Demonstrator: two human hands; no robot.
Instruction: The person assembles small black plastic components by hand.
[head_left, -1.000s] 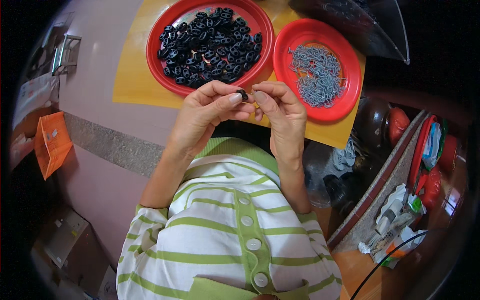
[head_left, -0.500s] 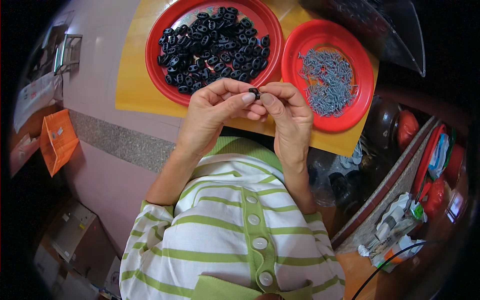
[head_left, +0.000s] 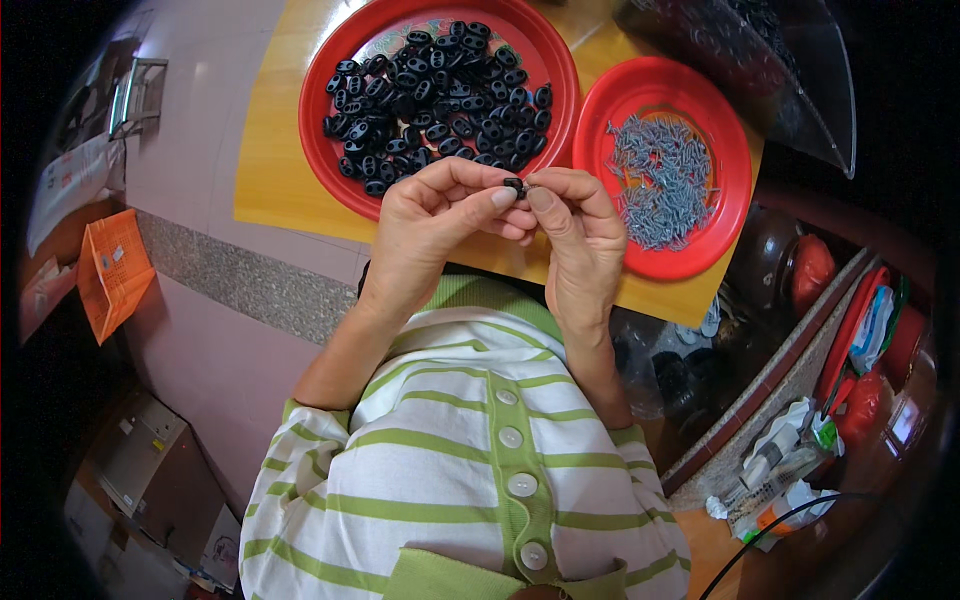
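Observation:
My left hand (head_left: 425, 215) pinches a small black plastic piece (head_left: 515, 186) between thumb and forefinger. My right hand (head_left: 578, 218) meets it from the other side, its thumb and forefinger pressed together at the piece's right end. A tiny glint shows there, but what the right fingertips hold is too small to make out. Just beyond the hands, a large red tray (head_left: 313, 120) bears a heap of black oval pieces (head_left: 430, 90) with holes in them. To its right, a smaller red plate (head_left: 735, 150) carries many small grey screws (head_left: 660, 180).
Both trays rest on a yellow tabletop (head_left: 270, 160). A clear plastic container (head_left: 800, 90) stands at the far right. Below the table's right side are bagged items and a red bag (head_left: 812, 272). An orange bag (head_left: 115, 272) is at the left, near a brown cabinet (head_left: 150, 470).
The trays and table sit slightly lower and further right in the picture. Both hands keep nearly the same pinch on the small black piece.

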